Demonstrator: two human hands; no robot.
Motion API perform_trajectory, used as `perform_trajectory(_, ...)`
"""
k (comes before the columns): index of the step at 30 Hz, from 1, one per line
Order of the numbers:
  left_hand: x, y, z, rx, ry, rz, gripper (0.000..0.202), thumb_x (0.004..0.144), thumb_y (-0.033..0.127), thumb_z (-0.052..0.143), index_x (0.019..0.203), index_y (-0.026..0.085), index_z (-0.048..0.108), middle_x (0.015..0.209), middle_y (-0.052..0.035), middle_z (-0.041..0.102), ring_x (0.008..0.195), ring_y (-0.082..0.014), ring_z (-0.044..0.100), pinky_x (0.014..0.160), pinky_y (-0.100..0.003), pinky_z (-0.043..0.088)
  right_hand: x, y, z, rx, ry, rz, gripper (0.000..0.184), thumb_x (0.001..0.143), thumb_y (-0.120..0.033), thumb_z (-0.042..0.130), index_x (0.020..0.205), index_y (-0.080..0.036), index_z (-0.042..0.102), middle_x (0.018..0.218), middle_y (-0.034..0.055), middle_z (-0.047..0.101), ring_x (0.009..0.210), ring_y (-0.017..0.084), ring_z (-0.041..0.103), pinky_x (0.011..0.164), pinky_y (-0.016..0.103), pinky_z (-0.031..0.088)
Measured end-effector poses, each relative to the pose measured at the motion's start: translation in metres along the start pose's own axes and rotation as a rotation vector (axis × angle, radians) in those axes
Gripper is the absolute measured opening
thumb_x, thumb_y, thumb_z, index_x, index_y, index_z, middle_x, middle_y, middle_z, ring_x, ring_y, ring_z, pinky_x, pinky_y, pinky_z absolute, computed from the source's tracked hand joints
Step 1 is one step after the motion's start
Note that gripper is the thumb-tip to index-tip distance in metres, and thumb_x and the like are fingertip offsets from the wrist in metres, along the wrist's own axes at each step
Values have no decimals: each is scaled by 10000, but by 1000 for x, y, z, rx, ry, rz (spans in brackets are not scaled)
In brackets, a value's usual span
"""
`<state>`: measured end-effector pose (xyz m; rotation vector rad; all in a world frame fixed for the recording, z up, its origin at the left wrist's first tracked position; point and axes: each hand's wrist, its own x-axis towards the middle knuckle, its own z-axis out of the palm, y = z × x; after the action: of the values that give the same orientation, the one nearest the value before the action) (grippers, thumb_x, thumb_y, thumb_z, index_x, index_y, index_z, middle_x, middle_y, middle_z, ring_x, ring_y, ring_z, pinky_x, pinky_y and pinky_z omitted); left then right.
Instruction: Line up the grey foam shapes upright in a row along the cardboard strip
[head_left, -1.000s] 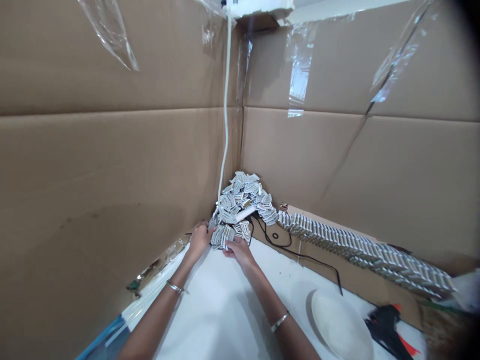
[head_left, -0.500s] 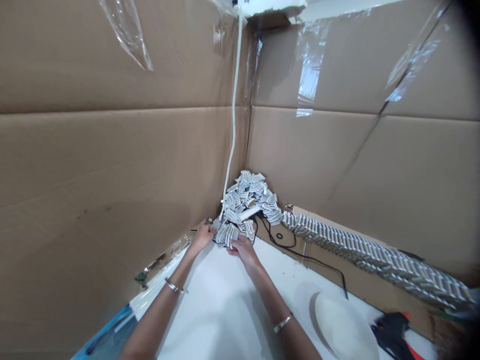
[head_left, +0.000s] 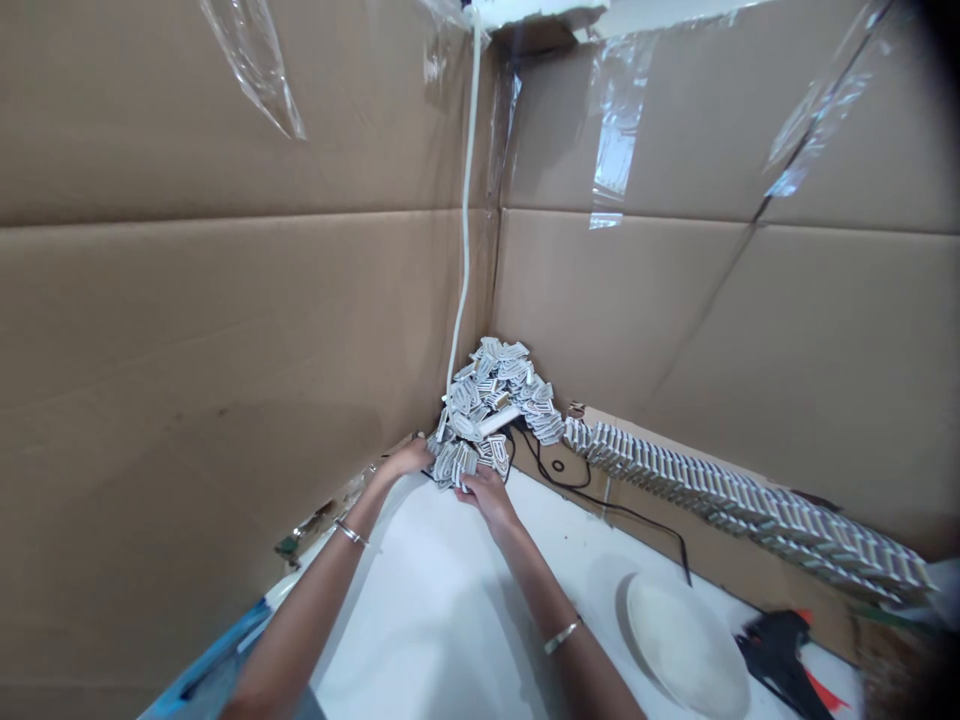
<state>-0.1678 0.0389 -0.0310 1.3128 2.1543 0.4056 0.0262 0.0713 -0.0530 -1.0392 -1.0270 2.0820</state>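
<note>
A heap of small flat grey-and-white pieces (head_left: 501, 372) fills the corner, their outlines like nested loops. At its front lies a smaller cluster of the same pieces (head_left: 454, 464), between my two hands. My left hand (head_left: 409, 458) reaches to the cluster's left side, its fingertips hidden among the pieces. From the front right, my right hand (head_left: 486, 490) has its thumb and fingers closed on the edge of several pieces. A white bar-like piece (head_left: 499, 420) rests on the heap just behind the cluster.
Cardboard walls (head_left: 300, 330) meet behind the heap, with a white cable (head_left: 466, 220) hanging down. A long row of stacked similar pieces (head_left: 720, 500) runs right. A black cable (head_left: 630, 515), white round dish (head_left: 686, 640) and black-and-red glue gun (head_left: 784, 660) lie on the white tabletop (head_left: 420, 600).
My left hand has shifted slightly up and its fingers have moved further behind the cluster's left side. My right hand stays at the cluster's front. The view has moved a little.
</note>
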Motion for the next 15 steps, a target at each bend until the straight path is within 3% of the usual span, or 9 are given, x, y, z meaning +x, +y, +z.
perform_trajectory(6, 0, 5, -7, -129, -81, -55, 336, 942, 388, 612, 1147, 123, 633, 1137, -54, 647, 982, -244, 648, 831, -397, 569, -2, 0, 1, 12, 2, -15, 302, 547, -185, 772, 815, -153, 636, 676, -5, 667, 568, 115, 608, 637, 280, 563)
perform_trajectory(9, -6, 6, -7, -208, -64, -45, 271, 945, 360, 609, 999, 98, 656, 927, -30, 671, 801, -173, 655, 699, -306, 559, -2, -1, 1, 19, 5, -4, 280, 551, -178, 772, 792, -154, 632, 690, 0, 670, 580, 119, 611, 655, 295, 569)
perform_trajectory(11, -11, 7, -7, -255, -45, -21, 247, 918, 300, 622, 836, 70, 662, 727, -19, 650, 667, -145, 624, 568, -237, 487, -2, -2, 1, 31, 5, 0, 270, 559, -166, 767, 791, -152, 630, 695, 0, 666, 595, 120, 615, 683, 308, 576)
perform_trajectory(15, -18, 6, -9, -326, 79, 59, 258, 793, 254, 660, 601, 85, 621, 501, -10, 577, 520, -144, 565, 449, -217, 331, -2, -2, 0, 72, -11, -3, 277, 568, -132, 759, 814, -148, 631, 740, 11, 670, 665, 129, 631, 755, 330, 583)
